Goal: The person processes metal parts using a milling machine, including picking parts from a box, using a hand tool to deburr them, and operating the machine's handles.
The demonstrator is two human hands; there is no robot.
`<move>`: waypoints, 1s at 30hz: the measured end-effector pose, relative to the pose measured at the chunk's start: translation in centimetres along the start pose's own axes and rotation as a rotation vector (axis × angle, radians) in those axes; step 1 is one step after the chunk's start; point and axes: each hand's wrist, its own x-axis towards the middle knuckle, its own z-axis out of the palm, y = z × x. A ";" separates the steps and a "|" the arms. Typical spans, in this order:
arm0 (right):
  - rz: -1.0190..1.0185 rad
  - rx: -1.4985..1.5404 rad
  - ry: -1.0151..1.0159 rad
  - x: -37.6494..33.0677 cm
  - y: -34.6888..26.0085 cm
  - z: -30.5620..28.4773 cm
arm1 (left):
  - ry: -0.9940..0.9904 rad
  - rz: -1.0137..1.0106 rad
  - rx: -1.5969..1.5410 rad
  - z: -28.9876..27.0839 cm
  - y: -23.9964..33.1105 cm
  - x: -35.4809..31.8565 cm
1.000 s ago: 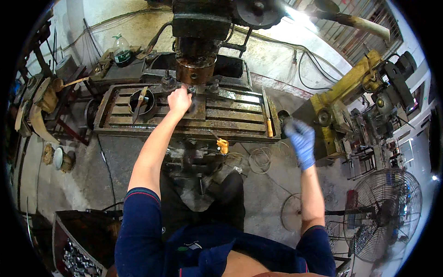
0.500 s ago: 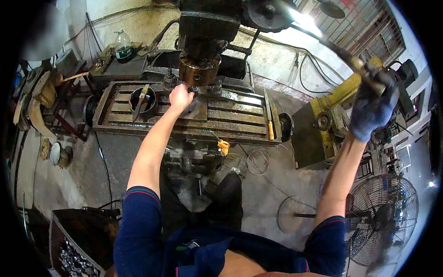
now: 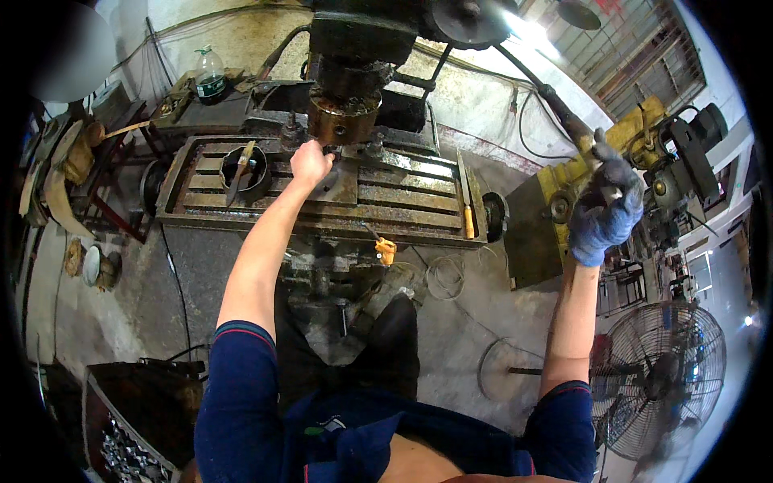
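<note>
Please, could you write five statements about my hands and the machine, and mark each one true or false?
1. The left hand is bare and close to the brown cylinder. True.
2. The right hand is bare too. False: the right hand wears a blue glove.
3. The right hand is raised near the end of the dark lever. True.
4. The yellow-handled tool lies at the left end of the slotted table. False: the yellow-handled tool lies at the right end.
5. The fan is on the person's right. True.
</note>
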 end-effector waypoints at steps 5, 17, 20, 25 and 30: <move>-0.026 0.185 0.008 -2.2 0.8 0.2 | 0.039 0.020 0.010 0.0 0.7 -0.5; 0.213 0.229 0.119 0.5 -0.4 -0.6 | 0.041 -0.017 0.013 0.3 0.8 -0.2; 0.221 0.276 0.169 -0.3 -0.3 0.0 | 0.046 -0.031 0.050 0.0 0.9 -0.4; 0.295 0.363 0.180 -0.9 -0.5 -0.1 | 0.036 -0.063 0.078 0.0 1.2 -0.9; 0.154 0.292 0.176 0.4 -1.5 1.0 | 0.050 -0.039 0.103 0.0 2.2 -0.6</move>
